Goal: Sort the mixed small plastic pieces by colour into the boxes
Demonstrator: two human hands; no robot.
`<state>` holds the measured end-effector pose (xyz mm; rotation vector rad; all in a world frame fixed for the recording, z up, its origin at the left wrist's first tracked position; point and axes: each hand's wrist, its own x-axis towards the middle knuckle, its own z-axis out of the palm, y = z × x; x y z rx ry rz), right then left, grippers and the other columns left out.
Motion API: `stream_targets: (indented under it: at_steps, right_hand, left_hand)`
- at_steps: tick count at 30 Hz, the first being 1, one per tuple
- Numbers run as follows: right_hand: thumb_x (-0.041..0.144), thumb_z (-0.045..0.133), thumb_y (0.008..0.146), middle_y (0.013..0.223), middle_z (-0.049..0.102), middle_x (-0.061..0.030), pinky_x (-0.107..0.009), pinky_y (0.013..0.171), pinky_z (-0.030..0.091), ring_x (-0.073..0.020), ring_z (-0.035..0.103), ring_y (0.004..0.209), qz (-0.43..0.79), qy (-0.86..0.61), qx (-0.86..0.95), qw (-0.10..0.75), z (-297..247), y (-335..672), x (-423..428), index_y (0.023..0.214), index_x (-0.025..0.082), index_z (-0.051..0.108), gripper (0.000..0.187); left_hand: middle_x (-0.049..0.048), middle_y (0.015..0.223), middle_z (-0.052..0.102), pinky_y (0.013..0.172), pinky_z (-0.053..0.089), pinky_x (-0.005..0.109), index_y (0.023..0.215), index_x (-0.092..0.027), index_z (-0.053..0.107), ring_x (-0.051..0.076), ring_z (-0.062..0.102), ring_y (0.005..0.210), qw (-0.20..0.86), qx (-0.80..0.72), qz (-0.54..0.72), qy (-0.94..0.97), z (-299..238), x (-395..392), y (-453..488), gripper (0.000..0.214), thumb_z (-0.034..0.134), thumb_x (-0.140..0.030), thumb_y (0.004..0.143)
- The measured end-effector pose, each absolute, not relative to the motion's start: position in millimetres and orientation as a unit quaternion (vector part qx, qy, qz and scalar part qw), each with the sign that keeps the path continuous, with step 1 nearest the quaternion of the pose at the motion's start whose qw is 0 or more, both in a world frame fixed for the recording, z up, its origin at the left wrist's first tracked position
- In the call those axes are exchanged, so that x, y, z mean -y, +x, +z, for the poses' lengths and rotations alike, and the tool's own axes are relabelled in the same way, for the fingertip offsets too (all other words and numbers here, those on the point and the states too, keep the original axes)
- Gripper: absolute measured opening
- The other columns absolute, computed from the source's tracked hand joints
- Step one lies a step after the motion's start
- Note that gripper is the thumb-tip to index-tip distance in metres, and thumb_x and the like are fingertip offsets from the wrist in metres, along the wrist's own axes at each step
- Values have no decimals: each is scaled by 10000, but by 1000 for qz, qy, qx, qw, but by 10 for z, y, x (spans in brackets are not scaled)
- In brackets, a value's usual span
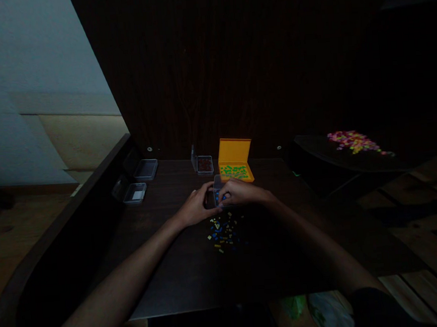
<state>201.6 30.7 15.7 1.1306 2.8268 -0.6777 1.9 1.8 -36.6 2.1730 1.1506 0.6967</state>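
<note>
A small clear plastic box (216, 188) with blue pieces in it stands in the middle of the table. My left hand (198, 205) grips its left side, thumb at the near edge and fingers at the far one. Over the box, my right hand (236, 191) has its fingertips pinched together near the blue pieces; what lies between them is hidden. Just in front of the box is a loose scatter of small blue and yellow pieces (224, 232), some of which look like toy bricks. Behind my right hand, a yellow case (234, 150) stands with its lid up and holds green pieces.
An open clear box with dark reddish pieces (204, 164) sits at the back. Two more clear boxes, a rear one (146, 169) and a nearer one (134, 193), are at the left by the raised side panel (71, 220). Pink and yellow flowers (355, 141) are at the right.
</note>
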Motion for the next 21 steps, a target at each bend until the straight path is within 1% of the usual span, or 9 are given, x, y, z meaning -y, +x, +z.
stream_targets:
  at_steps: [3,8,13,16,21]
  right_hand:
    - [279,627,812,685,633,6,-212,566,311,-95,492,575,-210,362,-908,19,176,2005,-304,871,194,751,161]
    - [234,568,833,707,651,-11,-218,567,307,-99,491,587,-178,358,-916,19,206,1995,-284,831,178,741,182]
    - [258,612,803,686,639,2,-214,565,313,-101,493,582,-185,365,-912,25,198,1998,-293,851,192,736,149]
    - [218,594,799,683,633,0,-214,565,313,-101,494,582,-177,382,-907,24,198,1984,-297,826,176,719,135]
    - [214,609,784,690,620,2,-205,559,313,-103,508,602,-191,413,-890,8,178,1953,-289,877,158,690,135]
  left_hand:
    - [65,1074,626,820,460,354,1373,-217,346,213,600,848,289,-430,262,814,-373,-19,19,796,713,-445,705]
    - [73,1126,619,831,462,362,1370,-218,343,224,598,886,297,-424,262,814,-374,-24,12,799,716,-441,700]
    - [56,1061,624,839,457,362,1366,-226,352,211,594,852,287,-430,263,814,-368,-19,15,781,710,-437,705]
    - [49,1033,623,849,452,363,1367,-223,351,212,596,845,280,-431,257,819,-368,-21,18,788,708,-455,704]
    - [50,1031,625,833,454,363,1376,-218,341,211,598,832,285,-426,263,818,-372,-24,18,798,709,-447,706]
